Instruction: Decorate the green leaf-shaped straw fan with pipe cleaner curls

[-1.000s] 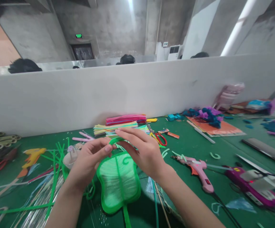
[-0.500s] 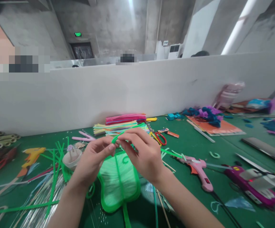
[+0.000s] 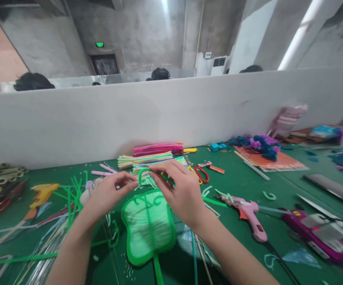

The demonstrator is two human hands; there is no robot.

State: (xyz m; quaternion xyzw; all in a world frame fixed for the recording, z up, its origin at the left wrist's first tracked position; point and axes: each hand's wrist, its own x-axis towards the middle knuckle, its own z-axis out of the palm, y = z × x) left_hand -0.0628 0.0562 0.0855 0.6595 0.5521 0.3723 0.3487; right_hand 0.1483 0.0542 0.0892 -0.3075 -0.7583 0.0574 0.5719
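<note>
A green pipe cleaner [image 3: 143, 171] is bent into a small hook at its free end, and its long tail runs right, beneath my right hand [image 3: 177, 186]. My right thumb and fingers pinch it just behind the bend. At the hooked end are the fingertips of my left hand [image 3: 114, 192], drawn together in a pinch against its tip. Below both hands lies a green fan-shaped piece [image 3: 149, 227] with a fuzzy green outline, a centre rib, a handle and small curls near its top edge.
A pink glue gun [image 3: 250, 213] lies right, by a purple power strip [image 3: 316, 233]. Red-and-yellow scissors [image 3: 201, 174] and bundled pipe cleaners [image 3: 156, 149] are at the back. On the left are a yellow glue gun [image 3: 42, 194] and loose silvery strands [image 3: 45, 257]. A white partition [image 3: 100, 122] stands behind.
My left hand has shifted left and slightly down, away from my right fingers. The pipe cleaner's hooked end now shows between the hands, and the curls atop the fan-shaped piece are more visible.
</note>
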